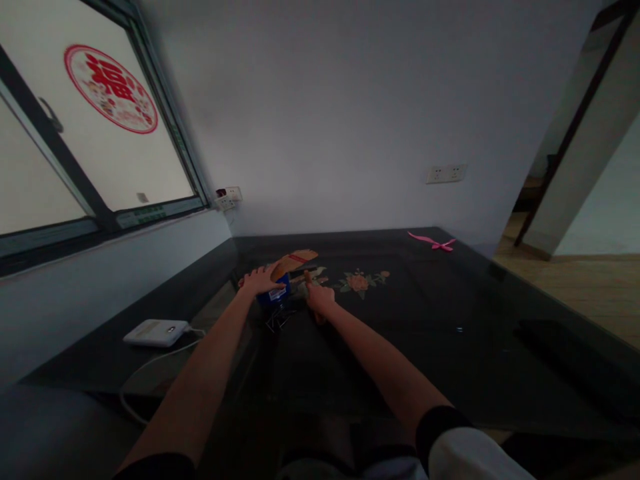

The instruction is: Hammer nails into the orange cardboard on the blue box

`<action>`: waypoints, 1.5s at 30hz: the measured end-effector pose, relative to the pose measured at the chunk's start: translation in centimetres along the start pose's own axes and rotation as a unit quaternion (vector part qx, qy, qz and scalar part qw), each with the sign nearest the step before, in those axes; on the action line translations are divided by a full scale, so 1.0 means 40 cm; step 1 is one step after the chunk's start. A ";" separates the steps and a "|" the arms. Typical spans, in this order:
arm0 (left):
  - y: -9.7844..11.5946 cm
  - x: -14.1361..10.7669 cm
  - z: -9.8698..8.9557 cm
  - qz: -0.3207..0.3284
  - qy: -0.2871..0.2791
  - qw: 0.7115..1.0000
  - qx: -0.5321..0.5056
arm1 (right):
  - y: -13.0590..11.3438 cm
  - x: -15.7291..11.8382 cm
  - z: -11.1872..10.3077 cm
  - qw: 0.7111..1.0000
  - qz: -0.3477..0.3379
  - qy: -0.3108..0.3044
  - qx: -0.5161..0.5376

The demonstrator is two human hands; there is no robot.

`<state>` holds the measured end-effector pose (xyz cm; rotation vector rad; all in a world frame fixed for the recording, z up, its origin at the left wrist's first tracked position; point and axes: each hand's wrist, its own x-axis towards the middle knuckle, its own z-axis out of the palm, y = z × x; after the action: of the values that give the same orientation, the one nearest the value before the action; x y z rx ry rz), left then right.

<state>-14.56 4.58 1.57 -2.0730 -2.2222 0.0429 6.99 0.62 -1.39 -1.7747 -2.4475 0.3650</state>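
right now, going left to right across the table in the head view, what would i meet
White device → left hand → right hand → printed pink flower → bright pink strip → dark flat object.

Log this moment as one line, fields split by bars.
Left hand: touching blue box | Right hand: beside box, grip unclear | Table, near left: white device, cable attached | Table, far right: pink item

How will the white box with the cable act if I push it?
The white box probably slides rather than tips, since it lies flat and low. Its straight edges suggest a stiff case. The cable dropping past the table edge may drag.
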 end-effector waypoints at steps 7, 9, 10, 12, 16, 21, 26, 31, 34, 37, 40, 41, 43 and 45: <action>-0.003 -0.002 0.009 0.003 0.022 1.000 -0.001 | 0.044 -0.054 -0.008 0.999 0.003 0.010 -0.036; -0.002 -0.004 0.008 0.003 0.021 1.000 -0.004 | 0.075 -0.083 -0.011 0.999 0.014 0.014 -0.047; -0.002 -0.004 0.008 0.002 0.020 1.000 -0.007 | 0.094 -0.098 -0.015 0.998 0.021 0.016 -0.052; -0.001 -0.002 0.007 0.000 0.019 1.000 -0.009 | 0.136 -0.134 -0.023 0.997 0.034 0.020 -0.064; -0.002 0.006 0.012 -0.003 0.020 1.000 -0.008 | 0.227 -0.219 -0.046 0.994 0.057 0.024 -0.088; -0.003 0.006 0.016 0.003 0.032 0.999 -0.009 | 0.336 -0.331 -0.064 0.990 0.082 0.029 -0.108; -0.004 0.002 0.009 0.008 0.033 0.999 -0.006 | 0.418 -0.431 -0.073 0.987 0.112 0.027 -0.115; -0.006 0.012 0.002 0.010 0.014 1.000 0.001 | 0.464 -0.500 -0.073 0.983 0.144 0.037 -0.108; 0.017 0.017 -0.007 0.028 0.006 1.000 0.005 | 0.474 -0.518 -0.067 0.981 0.167 0.051 -0.088; 0.075 0.012 -0.022 0.069 0.001 0.998 0.007 | 0.471 -0.523 -0.066 0.979 0.184 0.058 -0.069; 0.162 -0.006 -0.039 0.127 0.008 0.992 0.005 | 0.464 -0.525 -0.071 0.978 0.193 0.061 -0.058; 0.193 -0.016 -0.044 0.146 0.011 0.989 0.003 | 0.462 -0.525 -0.073 0.977 0.194 0.062 -0.054; 0.255 -0.040 -0.056 0.182 0.011 0.983 -0.003 | 0.459 -0.527 -0.075 0.978 0.194 0.066 -0.050; 0.313 -0.072 -0.065 0.214 0.003 0.977 -0.007 | 0.459 -0.527 -0.075 0.977 0.193 0.068 -0.052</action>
<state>-1.68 2.48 2.87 -2.5123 -1.7335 0.0548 31.30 -13.54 -1.76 -2.2398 -2.0579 0.1388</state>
